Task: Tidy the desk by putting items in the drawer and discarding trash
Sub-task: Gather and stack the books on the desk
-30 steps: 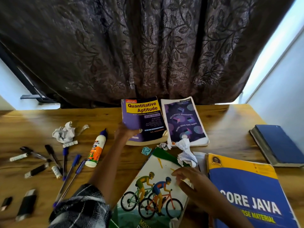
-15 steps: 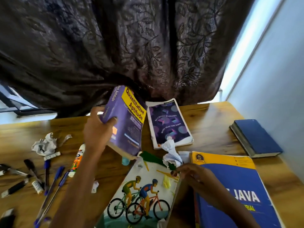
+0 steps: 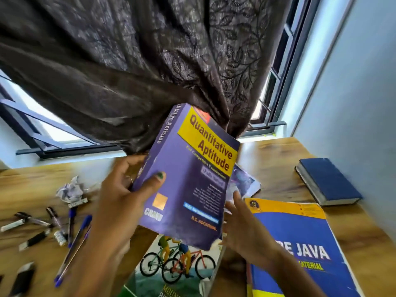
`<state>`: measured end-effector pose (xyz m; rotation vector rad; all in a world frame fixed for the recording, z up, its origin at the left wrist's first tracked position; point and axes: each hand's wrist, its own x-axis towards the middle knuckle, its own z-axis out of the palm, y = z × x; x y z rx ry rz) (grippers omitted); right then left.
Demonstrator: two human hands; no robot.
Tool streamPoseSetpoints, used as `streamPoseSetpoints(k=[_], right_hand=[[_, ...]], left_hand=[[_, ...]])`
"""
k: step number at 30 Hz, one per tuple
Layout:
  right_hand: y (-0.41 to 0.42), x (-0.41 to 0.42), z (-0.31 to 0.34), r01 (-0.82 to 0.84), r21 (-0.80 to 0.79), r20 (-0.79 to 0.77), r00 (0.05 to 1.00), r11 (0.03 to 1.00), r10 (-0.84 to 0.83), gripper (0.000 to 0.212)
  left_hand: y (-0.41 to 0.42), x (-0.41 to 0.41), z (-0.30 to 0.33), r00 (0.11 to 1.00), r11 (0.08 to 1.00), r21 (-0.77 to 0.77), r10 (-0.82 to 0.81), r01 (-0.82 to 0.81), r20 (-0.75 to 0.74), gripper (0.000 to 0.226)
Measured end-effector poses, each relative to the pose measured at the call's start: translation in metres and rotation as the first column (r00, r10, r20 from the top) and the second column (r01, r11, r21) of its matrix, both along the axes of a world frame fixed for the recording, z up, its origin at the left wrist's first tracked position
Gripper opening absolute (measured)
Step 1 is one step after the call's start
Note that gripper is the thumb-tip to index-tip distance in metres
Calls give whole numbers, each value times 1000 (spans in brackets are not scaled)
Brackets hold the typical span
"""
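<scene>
My left hand [image 3: 124, 189] grips the spine edge of the thick purple Quantitative Aptitude book [image 3: 188, 179], thumb on the cover, and holds it tilted up above the wooden desk [image 3: 274, 159]. My right hand [image 3: 246, 230] reaches under the book's right edge with fingers spread; whether it touches the book I cannot tell. Below lie a cycling-cover book [image 3: 177, 266] and a blue and yellow Core Java book [image 3: 300, 249]. A crumpled paper ball [image 3: 69, 190] sits at the left, with several pens and markers [image 3: 70, 230] near it.
A dark blue hardcover [image 3: 327, 181] lies at the desk's right by the wall. A purple-cover notebook [image 3: 244, 181] peeks out behind the lifted book. A brown curtain [image 3: 139, 61] hangs over the window behind the desk. Small black items [image 3: 22, 277] lie at the front left.
My left hand took the Quantitative Aptitude book off the desk and lifted it higher and nearer to me. My right hand left the cycling book and rose toward the lifted book's lower edge.
</scene>
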<state>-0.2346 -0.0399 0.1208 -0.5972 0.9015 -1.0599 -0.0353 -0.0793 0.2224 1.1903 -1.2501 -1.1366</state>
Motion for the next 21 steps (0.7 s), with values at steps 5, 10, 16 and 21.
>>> streamPoseSetpoints(k=[5,10,16,21], right_hand=[[10,4,8,163,71,139,975,984,-171,50],[21,-6,18,242,-26,-42,969,970,-242,40],[31,-15,25,239,-55,-141,959,970,-244,33],[48,-36,28,268,-73,-243,929,961,-278,32]], left_hand=[[34,-17,-13,994,997,78,5,3,-105,20],[41,-19,-42,965,970,242,95,-35,-243,13],[53,-21,-53,951,945,326,97,5,-295,37],[65,-42,-69,955,915,403,108,13,-275,28]])
